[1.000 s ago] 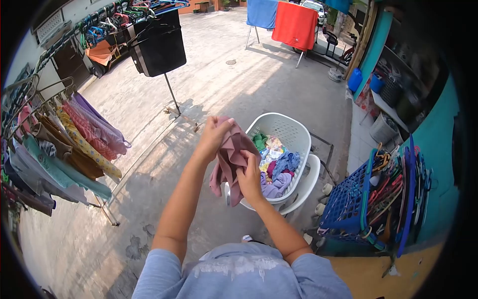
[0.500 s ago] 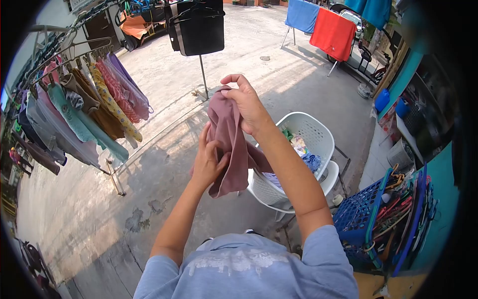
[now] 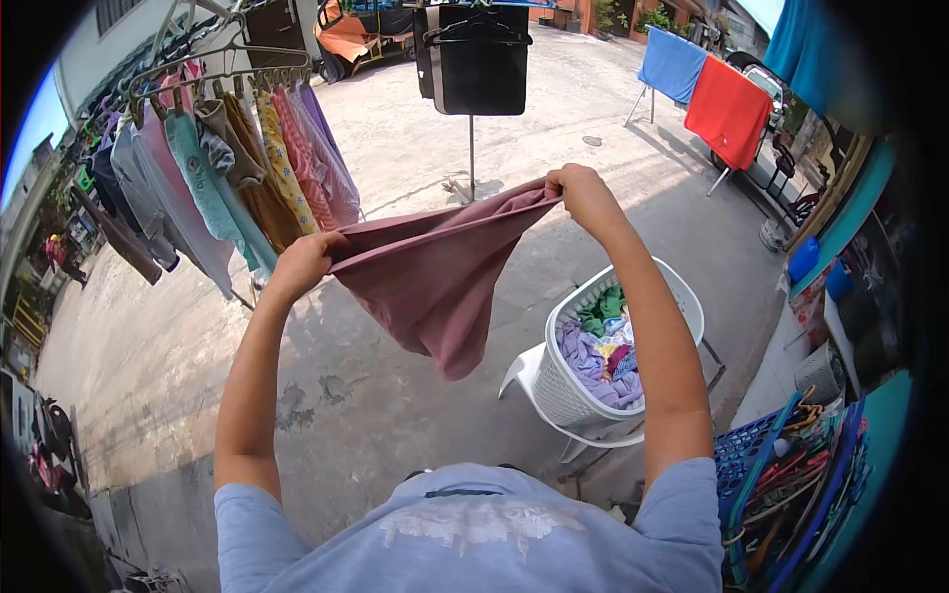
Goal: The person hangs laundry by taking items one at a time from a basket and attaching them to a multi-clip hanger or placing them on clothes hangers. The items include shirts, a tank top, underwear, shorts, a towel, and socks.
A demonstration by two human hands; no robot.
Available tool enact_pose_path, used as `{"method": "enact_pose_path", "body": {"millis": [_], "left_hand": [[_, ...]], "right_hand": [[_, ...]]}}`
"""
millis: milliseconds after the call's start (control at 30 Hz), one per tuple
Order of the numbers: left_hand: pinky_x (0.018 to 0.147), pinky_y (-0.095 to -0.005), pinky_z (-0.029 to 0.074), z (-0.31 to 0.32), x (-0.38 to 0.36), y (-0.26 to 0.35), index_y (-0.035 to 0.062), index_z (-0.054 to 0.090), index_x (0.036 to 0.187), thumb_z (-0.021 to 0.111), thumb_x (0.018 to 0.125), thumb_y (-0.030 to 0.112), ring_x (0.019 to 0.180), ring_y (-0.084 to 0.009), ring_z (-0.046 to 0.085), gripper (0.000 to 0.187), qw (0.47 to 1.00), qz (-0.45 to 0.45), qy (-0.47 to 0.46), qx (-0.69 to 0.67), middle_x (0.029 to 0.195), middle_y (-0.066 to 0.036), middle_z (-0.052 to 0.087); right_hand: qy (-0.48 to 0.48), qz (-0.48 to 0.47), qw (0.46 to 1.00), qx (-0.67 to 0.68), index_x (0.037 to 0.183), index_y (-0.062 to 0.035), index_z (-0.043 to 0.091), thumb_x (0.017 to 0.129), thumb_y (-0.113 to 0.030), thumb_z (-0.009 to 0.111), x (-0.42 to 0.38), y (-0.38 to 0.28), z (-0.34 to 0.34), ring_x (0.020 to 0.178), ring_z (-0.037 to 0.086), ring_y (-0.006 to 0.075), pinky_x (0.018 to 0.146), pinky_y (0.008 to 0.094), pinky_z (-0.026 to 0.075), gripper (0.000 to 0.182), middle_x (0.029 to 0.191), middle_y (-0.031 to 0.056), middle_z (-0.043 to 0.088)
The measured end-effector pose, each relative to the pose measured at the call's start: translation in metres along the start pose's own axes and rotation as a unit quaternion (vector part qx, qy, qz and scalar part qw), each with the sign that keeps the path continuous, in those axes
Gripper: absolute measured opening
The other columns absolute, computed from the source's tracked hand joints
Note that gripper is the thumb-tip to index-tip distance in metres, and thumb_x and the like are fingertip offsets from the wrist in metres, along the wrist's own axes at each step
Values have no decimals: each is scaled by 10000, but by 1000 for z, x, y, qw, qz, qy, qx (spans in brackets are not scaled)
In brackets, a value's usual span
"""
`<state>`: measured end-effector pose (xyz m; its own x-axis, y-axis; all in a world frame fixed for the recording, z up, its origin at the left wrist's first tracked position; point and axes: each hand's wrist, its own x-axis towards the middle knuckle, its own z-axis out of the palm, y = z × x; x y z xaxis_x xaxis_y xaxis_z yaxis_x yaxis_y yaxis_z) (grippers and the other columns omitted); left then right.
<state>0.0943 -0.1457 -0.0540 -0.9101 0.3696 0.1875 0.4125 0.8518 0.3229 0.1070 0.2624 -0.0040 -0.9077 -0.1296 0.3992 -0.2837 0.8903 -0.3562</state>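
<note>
A mauve garment [image 3: 425, 287] is stretched between my two hands out in front of me; its exact kind is unclear. My left hand [image 3: 308, 263] grips one end of its upper edge, fingers closed. At the other end, higher up, my right hand [image 3: 581, 195] pinches the bunched cloth. The garment's lower part sags in a rounded fold above the concrete. Below my right forearm, a white laundry basket [image 3: 571, 368] holds crumpled clothes [image 3: 599, 348] in purple, green and other colours. The basket rests on a white plastic chair [image 3: 524, 372].
Small clothes [image 3: 222, 183] hang from a clip hanger [image 3: 222, 69] at the left. A black boxy item [image 3: 481, 61] hangs on a pole ahead. Blue [image 3: 676, 63] and red towels [image 3: 729, 114] drape over a rack. A blue basket of hangers [image 3: 743, 455] stands at right.
My hands have moved apart, left hand to the left and right hand to the right, spreading the bunched garment wide. The view has turned slightly left, showing more of the laundry basket.
</note>
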Motion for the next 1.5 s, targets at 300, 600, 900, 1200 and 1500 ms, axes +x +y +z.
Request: {"method": "enact_pose_path", "body": {"millis": [300, 600, 900, 1200, 1500], "left_hand": [[811, -381, 466, -62, 39, 29, 125, 624, 1061, 439, 718, 62, 941, -297, 597, 395, 994, -53, 46, 81, 998, -141, 632], [711, -397, 477, -37, 27, 5, 72, 610, 803, 477, 773, 77, 819, -310, 594, 136, 975, -53, 171, 132, 887, -126, 531], [721, -473, 479, 42, -22, -21, 36, 416, 1121, 618, 671, 60, 872, -398, 573, 494, 972, -144, 179, 43, 1021, -211, 461], [707, -346, 496, 98, -131, -23, 142, 649, 854, 546, 730, 112, 930, -250, 531, 164, 988, -45, 68, 131, 919, -73, 515], [852, -344, 455, 126, -150, 20, 3, 622, 910, 385, 689, -96, 946, -312, 578, 340, 973, -103, 20, -204, 1001, -135, 605]], "right_hand": [[-52, -33, 994, -94, 878, -111, 652, 776, -98, 506, -14, 13, 23, 900, 570, 268, 761, 364, 481, 179, 936, 93, 565], [12, -132, 988, -82, 888, -73, 642, 754, -38, 526, -24, -22, 38, 966, 539, 248, 779, 353, 484, 181, 952, 62, 568], [43, -131, 985, 106, 888, 46, 616, 716, 20, 539, -53, -48, 61, 736, 569, 312, 672, 369, 451, 190, 781, 166, 567], [-92, -32, 994, 40, 867, -104, 656, 728, 3, 508, -153, 10, 163, 802, 554, 295, 709, 376, 445, 229, 856, 113, 527], [-65, 131, 979, 141, 777, -58, 632, 753, -7, 501, -268, 22, 187, 791, 584, 323, 678, 422, 459, 143, 822, 112, 585]]}}
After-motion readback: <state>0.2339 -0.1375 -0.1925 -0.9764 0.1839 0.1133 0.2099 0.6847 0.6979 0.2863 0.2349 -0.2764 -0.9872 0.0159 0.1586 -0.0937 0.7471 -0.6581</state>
